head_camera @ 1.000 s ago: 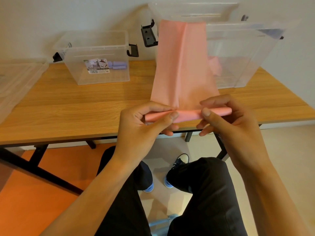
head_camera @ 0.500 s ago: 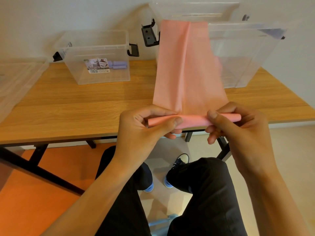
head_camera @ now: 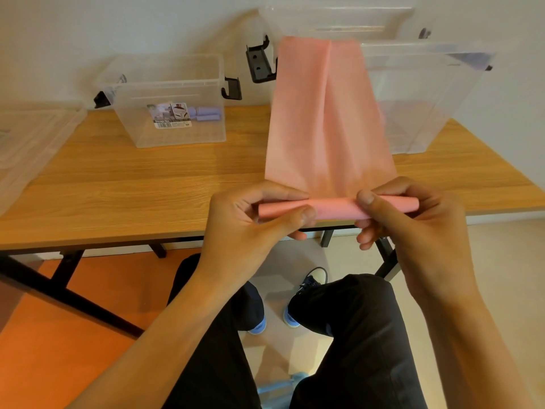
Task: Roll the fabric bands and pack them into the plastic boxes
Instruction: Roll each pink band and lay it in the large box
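Now left hand, right hand, both pinching rolled pink band

Left hand and right hand side by side, fingertips pinched.

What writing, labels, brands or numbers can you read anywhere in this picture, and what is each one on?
Sticker on the small clear box: small photos, a strip of print and a barcode, all too small and blurred to read.
Pink fabric band: no text.
Larger clear boxes: no readable text.
Table: no text.
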The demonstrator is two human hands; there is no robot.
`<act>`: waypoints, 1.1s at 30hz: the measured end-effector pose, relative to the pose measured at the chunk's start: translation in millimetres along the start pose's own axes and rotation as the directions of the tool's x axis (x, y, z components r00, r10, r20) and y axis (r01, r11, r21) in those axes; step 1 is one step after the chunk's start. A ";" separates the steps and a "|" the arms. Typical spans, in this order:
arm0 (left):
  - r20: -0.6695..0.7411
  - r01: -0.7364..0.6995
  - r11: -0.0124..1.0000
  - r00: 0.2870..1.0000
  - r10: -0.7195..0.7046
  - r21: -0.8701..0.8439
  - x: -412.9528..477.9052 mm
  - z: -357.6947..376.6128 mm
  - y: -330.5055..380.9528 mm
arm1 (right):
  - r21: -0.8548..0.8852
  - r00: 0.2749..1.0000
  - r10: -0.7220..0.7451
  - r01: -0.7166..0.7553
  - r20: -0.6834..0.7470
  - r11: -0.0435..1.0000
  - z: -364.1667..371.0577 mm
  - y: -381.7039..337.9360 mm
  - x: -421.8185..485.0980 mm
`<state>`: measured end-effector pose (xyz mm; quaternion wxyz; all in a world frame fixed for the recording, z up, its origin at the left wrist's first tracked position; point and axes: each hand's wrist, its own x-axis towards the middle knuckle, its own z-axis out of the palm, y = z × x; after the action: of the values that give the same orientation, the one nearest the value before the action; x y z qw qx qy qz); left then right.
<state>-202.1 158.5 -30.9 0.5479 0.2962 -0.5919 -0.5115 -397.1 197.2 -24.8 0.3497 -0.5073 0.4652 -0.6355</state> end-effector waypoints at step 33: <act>-0.114 -0.068 0.998 0.991 0.066 -0.015 -4.9 4.2 -1.4 | 0.043 0.996 -0.023 0.020 0.082 0.999 0.2 -1.5 3.6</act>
<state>-205.3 163.7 -33.4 0.6002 0.2997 -0.5648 -0.4806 -397.7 194.3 -22.3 0.3725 -0.5308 0.4314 -0.6273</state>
